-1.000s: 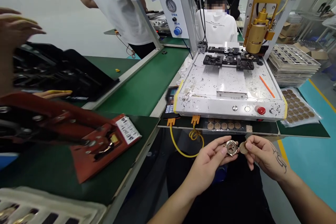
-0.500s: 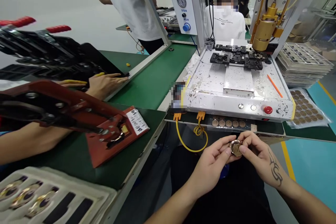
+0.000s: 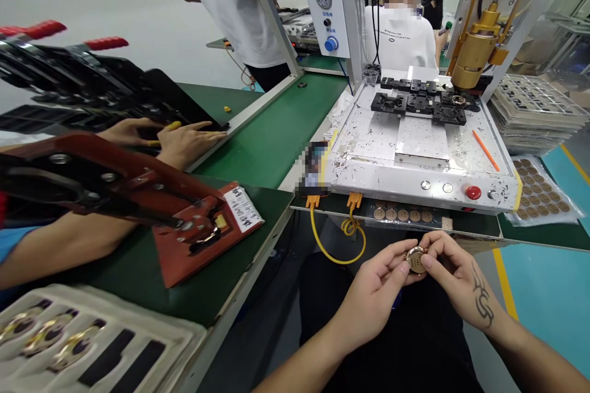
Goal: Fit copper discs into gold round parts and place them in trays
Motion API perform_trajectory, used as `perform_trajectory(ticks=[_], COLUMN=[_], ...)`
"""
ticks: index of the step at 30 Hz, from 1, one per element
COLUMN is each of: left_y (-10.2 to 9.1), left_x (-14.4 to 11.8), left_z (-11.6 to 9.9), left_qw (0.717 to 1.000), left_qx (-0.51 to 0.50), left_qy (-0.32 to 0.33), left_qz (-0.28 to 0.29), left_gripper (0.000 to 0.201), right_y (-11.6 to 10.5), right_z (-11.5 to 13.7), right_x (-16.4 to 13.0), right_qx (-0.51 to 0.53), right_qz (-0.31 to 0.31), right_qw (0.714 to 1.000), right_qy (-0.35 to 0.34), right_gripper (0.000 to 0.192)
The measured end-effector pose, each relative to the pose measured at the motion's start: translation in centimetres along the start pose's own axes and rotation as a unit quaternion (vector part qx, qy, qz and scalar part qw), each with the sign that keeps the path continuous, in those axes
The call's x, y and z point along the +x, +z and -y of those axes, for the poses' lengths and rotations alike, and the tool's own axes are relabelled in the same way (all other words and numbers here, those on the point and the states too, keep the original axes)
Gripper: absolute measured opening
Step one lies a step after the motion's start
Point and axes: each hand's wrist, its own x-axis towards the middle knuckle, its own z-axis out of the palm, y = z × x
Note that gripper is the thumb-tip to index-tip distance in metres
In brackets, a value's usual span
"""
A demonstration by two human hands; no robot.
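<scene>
A shiny, gold-coloured watch case (image 3: 416, 260) with a brown round disc on its upward face is held over my lap. My left hand (image 3: 375, 285) is closed on its left side, the thumb at the rim. From the other side my right hand (image 3: 454, 273) pinches it, thumb against the right part of the disc. Fingers hide the underside and parts of the edge. Just beyond my hands, a strip of brown round discs (image 3: 403, 215) lies at the bench edge under the white machine (image 3: 359, 169).
A red clamp press (image 3: 184, 252) and a tray of gold watch cases (image 3: 175, 344) are at left. A co-worker's hands (image 3: 187, 142) work behind the press. Black fixtures (image 3: 419, 103) sit on the machine. Stacked trays (image 3: 534, 110) and a disc sheet (image 3: 541, 190) stand right.
My hands keep nearly the same hold on the watch case. The camera view has shifted slightly. At left, the co-worker's hands have moved, and more of the farther one shows.
</scene>
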Motion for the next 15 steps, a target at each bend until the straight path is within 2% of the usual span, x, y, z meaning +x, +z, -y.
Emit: perform_trajectory(ticks=[6,10,12,14,15], left_y=[0.4,0.4,0.2,-0.2,-0.4], left_x=[0.0,-0.2,-0.3,-0.3,-0.3], left_z=[0.6,1.4,1.5,1.2,1.0], left_qw=[0.999,0.994,0.99,0.981,0.974], left_qx=[0.03,0.092,0.126,0.182,0.217], left_qy=[0.007,0.038,0.05,0.056,0.061], left_qz=[-0.008,-0.039,-0.044,-0.022,-0.008], left_gripper=[0.046,0.038,0.037,0.044,0.048], right_y=[0.4,0.3,0.1,-0.2,-0.3], right_z=[0.3,-0.5,-1.0,-1.2,-1.2], right_x=[-0.1,-0.1,-0.1,0.1,0.2], right_qx=[-0.054,-0.151,-0.201,-0.232,-0.244], right_qz=[-0.013,-0.039,-0.054,-0.021,0.009], right_qw=[0.998,0.985,0.974,0.965,0.96], right_qy=[-0.036,-0.074,-0.094,-0.118,-0.135], right_gripper=[0.024,0.023,0.016,0.009,0.015])
